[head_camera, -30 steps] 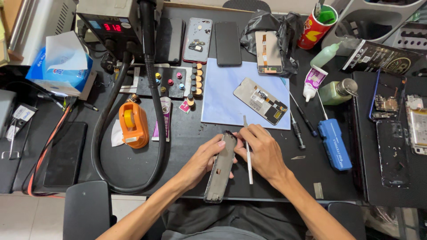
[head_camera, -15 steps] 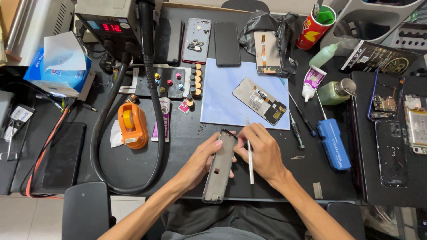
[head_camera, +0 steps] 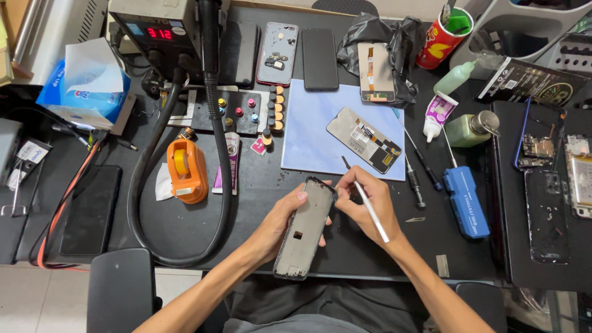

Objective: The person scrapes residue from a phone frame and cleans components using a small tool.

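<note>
left hand (head_camera: 280,219): I see it clenched around the phone frame (head_camera: 306,227), thumb on the left edge near the top, fingers wrapped under. Frame is propped off the tabletop (head_camera: 259,197), tilted, top end away from the body.
right hand (head_camera: 364,203): pinching a white-handled pick tool (head_camera: 370,206) like a pen, dark tip at the frame's upper right corner. Fingertips touching or just beside that corner; can't tell exactly.
phone frame: dark, hollowed-out housing, small cutout near the middle, no screen in it. Sits at the tabletop's near edge, between both hands, above the lap.
step (my read): working the upper edge of the frame with the tool tip, probably scraping or cleaning residue. Judgement only; contact point is too small to confirm.
next move calls for: steady left grip, light tool pressure kept along the rim, likely rotating the frame to reach the other edges.
nearby: blue mat (head_camera: 320,129) beyond the hands with a detached display panel (head_camera: 364,140) on it; orange tape dispenser (head_camera: 187,171) to the left; blue screwdriver case (head_camera: 466,201) to the right; hot-air station (head_camera: 157,28) at top left, red readout lit, its hose (head_camera: 213,123) looping down the tabletop.
</note>
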